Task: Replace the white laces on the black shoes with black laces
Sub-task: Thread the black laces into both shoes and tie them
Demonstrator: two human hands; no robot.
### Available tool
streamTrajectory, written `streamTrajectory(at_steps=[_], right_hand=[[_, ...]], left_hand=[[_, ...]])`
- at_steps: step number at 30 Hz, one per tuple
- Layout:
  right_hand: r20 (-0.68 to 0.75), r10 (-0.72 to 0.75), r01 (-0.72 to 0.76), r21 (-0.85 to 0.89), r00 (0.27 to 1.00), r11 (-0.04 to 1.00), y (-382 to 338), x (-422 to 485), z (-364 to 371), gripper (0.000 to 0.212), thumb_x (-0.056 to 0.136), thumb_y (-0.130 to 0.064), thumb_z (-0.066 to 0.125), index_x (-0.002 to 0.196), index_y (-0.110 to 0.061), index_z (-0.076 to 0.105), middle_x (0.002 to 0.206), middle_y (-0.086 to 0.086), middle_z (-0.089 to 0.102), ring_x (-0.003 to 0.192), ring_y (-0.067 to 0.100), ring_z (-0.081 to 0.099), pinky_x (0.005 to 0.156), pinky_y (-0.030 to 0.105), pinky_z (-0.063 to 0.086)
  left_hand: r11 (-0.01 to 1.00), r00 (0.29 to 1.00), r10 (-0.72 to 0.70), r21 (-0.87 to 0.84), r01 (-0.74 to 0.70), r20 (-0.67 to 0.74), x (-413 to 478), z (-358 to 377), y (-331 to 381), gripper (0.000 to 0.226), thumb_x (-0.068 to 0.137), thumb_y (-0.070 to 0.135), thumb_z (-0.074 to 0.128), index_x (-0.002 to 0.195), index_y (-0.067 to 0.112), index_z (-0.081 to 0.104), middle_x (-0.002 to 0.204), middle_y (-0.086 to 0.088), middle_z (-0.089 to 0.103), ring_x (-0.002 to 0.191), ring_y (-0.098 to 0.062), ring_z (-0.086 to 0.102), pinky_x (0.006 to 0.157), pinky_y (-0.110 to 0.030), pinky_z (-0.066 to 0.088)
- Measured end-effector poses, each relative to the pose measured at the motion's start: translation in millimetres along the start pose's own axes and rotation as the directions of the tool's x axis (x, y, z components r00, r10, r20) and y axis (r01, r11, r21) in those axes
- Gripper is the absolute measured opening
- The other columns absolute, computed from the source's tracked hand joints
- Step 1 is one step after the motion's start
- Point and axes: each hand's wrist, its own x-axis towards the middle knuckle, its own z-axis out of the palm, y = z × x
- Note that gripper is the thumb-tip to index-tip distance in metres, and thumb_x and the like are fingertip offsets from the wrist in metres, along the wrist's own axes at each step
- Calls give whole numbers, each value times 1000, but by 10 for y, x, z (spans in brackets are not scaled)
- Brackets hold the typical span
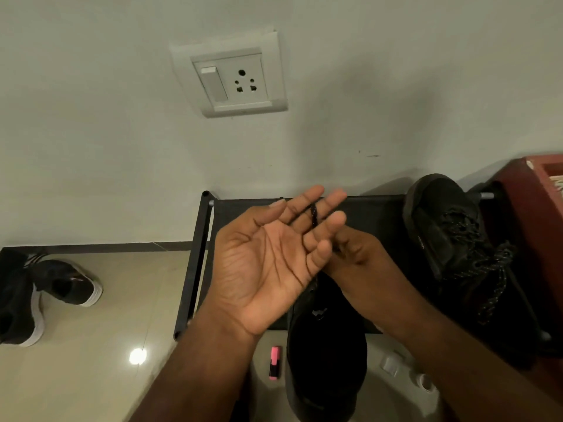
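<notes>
My left hand is raised palm up with straight fingers, and a black speckled lace runs between its middle fingers. My right hand sits just behind it with curled fingers that pinch the same lace lower down. The lace drops toward a black shoe that hangs over the front edge of the black rack below my hands; its eyelets are hidden. A second black shoe stands on the rack at the right, with a black speckled lace threaded in it and trailing loose.
A pink highlighter lies on the floor beside the near shoe. Dark sneakers with white soles lie on the tiled floor at the left. A dark red box stands at the far right. A wall socket is above.
</notes>
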Motion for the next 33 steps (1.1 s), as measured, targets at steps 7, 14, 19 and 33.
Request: streamTrajectory(at_steps=[7, 14, 19, 33], right_hand=[[-186, 124, -65, 293, 975, 954, -189, -32, -298, 25, 94, -32, 56, 80, -16, 69, 63, 8, 58, 68, 28, 65, 78, 37, 59], [-124, 297, -278, 152, 947, 949, -229, -40, -292, 22, 94, -30, 56, 91, -14, 69, 55, 3, 43, 38, 9, 28, 36, 18, 22], [-9, 225, -220, -248, 974, 943, -188, -74, -202, 21, 100, -24, 58, 94, -11, 74, 54, -4, 53, 47, 2, 44, 49, 15, 37], [-422, 282, -241, 149, 862, 959, -143, 3, -375, 31, 104, -36, 49, 91, -12, 62, 53, 0, 41, 40, 9, 30, 37, 21, 23]], left_hand=[[912, 804, 401, 273, -306, -440, 30, -324, 237, 41, 86, 12, 52, 127, 7, 48, 127, -11, 58, 93, -24, 71, 56, -21, 55], [464, 898, 367, 884, 50, -243, 83, -194, -188, 26, 92, 28, 58, 116, 23, 68, 101, 6, 73, 91, -11, 70, 75, -25, 55], [514, 898, 369, 858, 18, -241, 85, -171, -328, 27, 95, 23, 57, 100, 1, 72, 91, -19, 73, 89, -32, 71, 81, -35, 60], [525, 632, 559, 819, 231, -537, 168, -534, -132, 44, 97, 38, 56, 136, 17, 47, 108, 0, 65, 94, -22, 69, 81, -34, 59]])
